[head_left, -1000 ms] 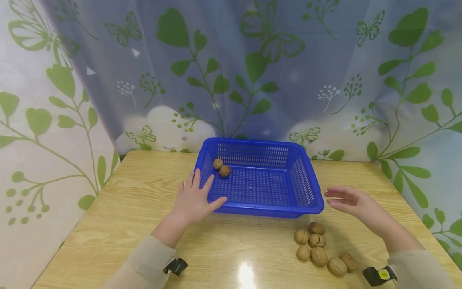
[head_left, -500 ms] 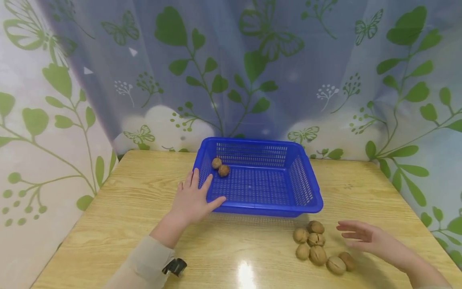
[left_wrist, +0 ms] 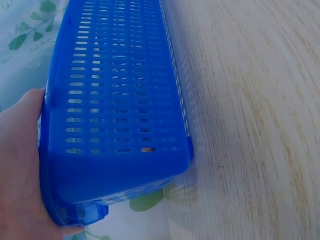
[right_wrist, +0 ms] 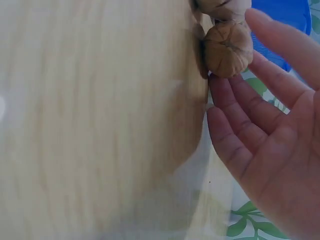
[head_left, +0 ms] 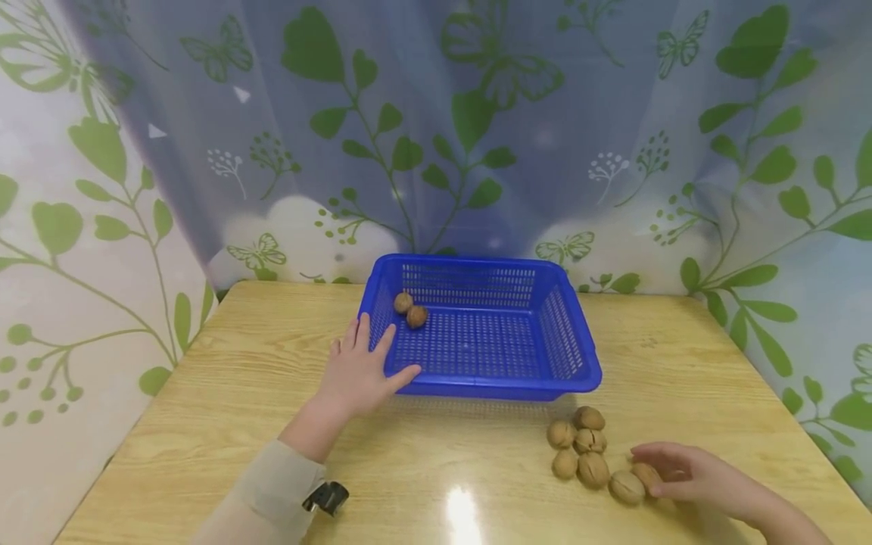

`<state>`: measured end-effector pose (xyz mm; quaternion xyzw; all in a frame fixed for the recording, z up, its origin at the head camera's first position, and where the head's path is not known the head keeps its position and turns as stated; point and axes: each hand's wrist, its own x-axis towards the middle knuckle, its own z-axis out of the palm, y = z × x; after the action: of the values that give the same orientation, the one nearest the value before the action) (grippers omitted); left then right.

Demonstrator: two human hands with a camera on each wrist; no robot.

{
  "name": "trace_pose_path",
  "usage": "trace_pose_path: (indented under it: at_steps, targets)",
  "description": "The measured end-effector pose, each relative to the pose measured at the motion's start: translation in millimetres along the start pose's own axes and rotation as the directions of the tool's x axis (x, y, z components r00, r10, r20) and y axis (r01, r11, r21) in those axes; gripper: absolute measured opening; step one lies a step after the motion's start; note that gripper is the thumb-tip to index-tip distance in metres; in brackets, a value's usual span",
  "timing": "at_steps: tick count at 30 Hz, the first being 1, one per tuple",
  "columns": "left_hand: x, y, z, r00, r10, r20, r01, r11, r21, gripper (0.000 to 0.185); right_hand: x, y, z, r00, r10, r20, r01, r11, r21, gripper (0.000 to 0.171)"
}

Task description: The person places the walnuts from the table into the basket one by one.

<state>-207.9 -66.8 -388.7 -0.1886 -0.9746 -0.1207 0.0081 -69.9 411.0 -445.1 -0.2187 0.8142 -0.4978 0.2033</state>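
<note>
The tabletop (head_left: 259, 393) is pale wood grain with a glossy, reflecting finish. The basket (head_left: 575, 356) is smooth blue plastic with slots. The walnuts (head_left: 586, 454) have rough, wrinkled matt shells.

A pale wood-grain table (head_left: 225, 393) fills the scene, a bright glare spot shining on its near edge. Behind and to both sides hangs a curtain (head_left: 477, 129) printed with green leaves, stems and butterflies, bluish in the middle and whiter at the flanks, possibly lit from behind.
</note>
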Motion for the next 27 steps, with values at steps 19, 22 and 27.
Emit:
trace_pose_path:
  at_steps: [19,22,27]
  targets:
    - [0.7,1.8,-3.3,1.0,-0.006,0.015,0.006,1.0,-0.015,0.087,14.8,-57.3,-12.2,0.931,0.156,-0.331,-0.228,0.955,-0.19,0.047]
    - [0.3,0.9,-3.0,1.0,-0.009,0.013,0.009,1.0,-0.012,0.088,22.3,-72.5,-16.7,0.924,0.171,-0.342,-0.242,0.954,-0.179,0.048]
    - [0.2,0.6,-2.4,1.0,-0.006,0.012,0.006,1.0,-0.017,0.088,31.8,-96.5,-26.9,0.916,0.142,-0.374,-0.237,0.946,-0.223,0.049]
